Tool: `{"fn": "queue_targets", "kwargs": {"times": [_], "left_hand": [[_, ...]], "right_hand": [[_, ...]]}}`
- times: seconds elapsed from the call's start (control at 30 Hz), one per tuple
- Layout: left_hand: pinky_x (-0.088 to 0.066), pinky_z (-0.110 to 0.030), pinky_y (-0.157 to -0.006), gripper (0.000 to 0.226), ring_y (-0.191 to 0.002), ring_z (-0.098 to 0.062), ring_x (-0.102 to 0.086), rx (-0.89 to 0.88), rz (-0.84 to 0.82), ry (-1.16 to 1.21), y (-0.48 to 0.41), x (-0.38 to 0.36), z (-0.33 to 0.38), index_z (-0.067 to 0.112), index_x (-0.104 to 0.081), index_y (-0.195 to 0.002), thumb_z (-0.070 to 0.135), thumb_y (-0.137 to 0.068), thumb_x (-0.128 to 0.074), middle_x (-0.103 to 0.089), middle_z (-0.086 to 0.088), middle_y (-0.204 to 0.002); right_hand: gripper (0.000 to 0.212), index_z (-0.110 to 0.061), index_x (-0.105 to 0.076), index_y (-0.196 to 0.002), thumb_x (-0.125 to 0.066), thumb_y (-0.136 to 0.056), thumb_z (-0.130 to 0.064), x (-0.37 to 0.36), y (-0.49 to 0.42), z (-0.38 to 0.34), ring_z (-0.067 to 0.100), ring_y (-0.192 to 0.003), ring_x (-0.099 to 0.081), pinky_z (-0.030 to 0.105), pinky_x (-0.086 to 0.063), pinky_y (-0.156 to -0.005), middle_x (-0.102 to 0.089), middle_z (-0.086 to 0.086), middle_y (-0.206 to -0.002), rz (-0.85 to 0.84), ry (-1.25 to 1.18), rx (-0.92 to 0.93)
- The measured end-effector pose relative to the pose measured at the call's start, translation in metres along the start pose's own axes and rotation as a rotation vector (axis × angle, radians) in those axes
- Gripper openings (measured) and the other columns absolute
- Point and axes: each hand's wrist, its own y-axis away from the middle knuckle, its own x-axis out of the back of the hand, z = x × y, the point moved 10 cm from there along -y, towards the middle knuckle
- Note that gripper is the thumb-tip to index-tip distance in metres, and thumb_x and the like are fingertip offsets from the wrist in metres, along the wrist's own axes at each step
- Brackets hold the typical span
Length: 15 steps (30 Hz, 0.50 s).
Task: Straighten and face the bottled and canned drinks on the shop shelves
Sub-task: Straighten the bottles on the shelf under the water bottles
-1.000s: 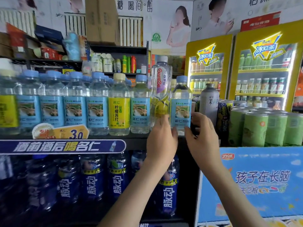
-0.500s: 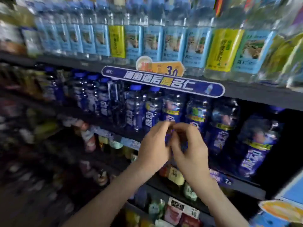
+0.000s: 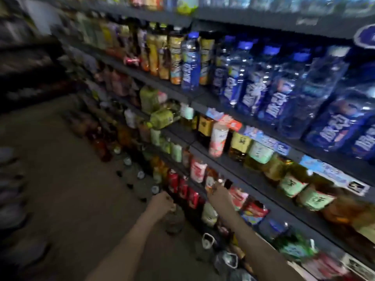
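From the blue bottles (image 3: 251, 78) my hands are now down by the red cans (image 3: 183, 188), probably to face these next. Whether my left hand (image 3: 162, 201) or right hand (image 3: 218, 193) grips anything, I cannot tell.

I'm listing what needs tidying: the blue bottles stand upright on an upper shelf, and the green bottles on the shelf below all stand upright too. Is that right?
Not quite. In the head view the blue bottles do stand upright on the upper shelf, but one green bottle on the shelf below lies on its side, so not all of them stand upright.
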Motion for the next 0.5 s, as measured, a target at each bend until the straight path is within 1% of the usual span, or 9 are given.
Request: {"fn": "queue_targets", "kwargs": {"times": [0.07,0.13,0.2,0.27,0.33,0.37,0.4,0.43,0.5], "left_hand": [[-0.038,-0.029,-0.078,0.026,-0.105,-0.026,-0.058,0.069,0.017,0.054,-0.012,0.027,-0.040,0.002,-0.064,-0.105,0.020,-0.098,-0.045,-0.063,-0.015,-0.111],[-0.038,-0.029,-0.068,0.021,-0.081,-0.021,-0.057,0.129,0.028,0.134,-0.032,0.053,-0.076,0.013,-0.063,-0.081,0.019,-0.096,-0.049,-0.060,-0.008,-0.089],[-0.038,-0.027,-0.059,0.019,-0.062,-0.012,-0.049,0.187,0.028,0.233,-0.056,0.075,-0.105,0.015,-0.058,-0.077,0.017,-0.095,-0.050,-0.055,-0.002,-0.073],[-0.039,-0.025,-0.058,0.014,-0.064,-0.016,-0.052,0.222,0.034,0.267,-0.083,0.097,-0.124,0.009,-0.061,-0.093,0.016,-0.096,-0.049,-0.057,-0.004,-0.075],[-0.046,-0.029,-0.074,0.022,-0.091,-0.027,-0.061,0.223,0.046,0.280,-0.117,0.120,-0.136,0.002,-0.061,-0.109,0.014,-0.096,-0.048,-0.064,-0.013,-0.102],[-0.045,-0.030,-0.082,0.026,-0.105,-0.029,-0.059,0.207,0.045,0.272,-0.137,0.130,-0.139,0.000,-0.060,-0.114,0.014,-0.097,-0.045,-0.063,-0.014,-0.113],[-0.044,-0.030,-0.086,0.029,-0.110,-0.029,-0.057,0.184,0.033,0.241,-0.156,0.142,-0.139,0.000,-0.059,-0.117,0.014,-0.098,-0.043,-0.062,-0.013,-0.117],[-0.045,-0.029,-0.082,0.029,-0.105,-0.026,-0.059,0.162,0.025,0.225,-0.177,0.154,-0.140,0.003,-0.059,-0.117,0.015,-0.099,-0.041,-0.063,-0.011,-0.113],[-0.046,-0.024,-0.062,0.024,-0.077,-0.016,-0.060,0.129,0.031,0.269,-0.221,0.182,-0.141,0.009,-0.063,-0.108,0.018,-0.098,-0.043,-0.062,-0.004,-0.091]], "right_hand": [[0.026,0.001,-0.056,-0.113,-0.047,-0.096,-0.016,-0.035,-0.013,-0.023,0.031,-0.108,-0.056,0.026,-0.040,-0.080,-0.060,0.017,-0.111,-0.058,-0.039,-0.031],[0.024,0.000,-0.057,-0.112,-0.047,-0.095,-0.014,-0.063,-0.031,-0.051,0.030,-0.109,-0.056,0.025,-0.037,-0.076,-0.059,0.015,-0.109,-0.089,-0.039,-0.044],[0.017,-0.003,-0.059,-0.101,-0.049,-0.093,-0.012,-0.087,-0.055,-0.085,0.030,-0.103,-0.058,0.028,-0.035,-0.071,-0.062,0.018,-0.105,-0.077,-0.003,0.003],[0.005,-0.008,-0.057,-0.090,-0.053,-0.088,-0.009,-0.111,-0.083,-0.117,0.028,-0.093,-0.060,0.030,-0.031,-0.065,-0.065,0.019,-0.097,-0.073,-0.008,0.038],[0.005,-0.011,-0.053,-0.089,-0.054,-0.085,-0.007,-0.136,-0.117,-0.144,0.030,-0.090,-0.060,0.029,-0.034,-0.064,-0.064,0.016,-0.092,-0.074,-0.051,0.046],[0.005,-0.010,-0.054,-0.090,-0.055,-0.085,-0.008,-0.146,-0.135,-0.158,0.029,-0.089,-0.060,0.028,-0.036,-0.063,-0.063,0.013,-0.091,-0.069,-0.072,0.041],[0.007,-0.008,-0.057,-0.092,-0.055,-0.086,-0.009,-0.156,-0.155,-0.172,0.025,-0.084,-0.059,0.027,-0.036,-0.060,-0.063,0.011,-0.092,-0.059,-0.097,0.029],[0.011,-0.006,-0.058,-0.095,-0.056,-0.087,-0.012,-0.165,-0.175,-0.184,0.021,-0.079,-0.056,0.026,-0.036,-0.056,-0.063,0.010,-0.092,-0.055,-0.118,0.005],[0.019,-0.007,-0.058,-0.102,-0.058,-0.089,-0.021,-0.182,-0.217,-0.208,0.018,-0.079,-0.053,0.026,-0.037,-0.059,-0.060,0.007,-0.093,-0.044,-0.190,-0.037]]}}
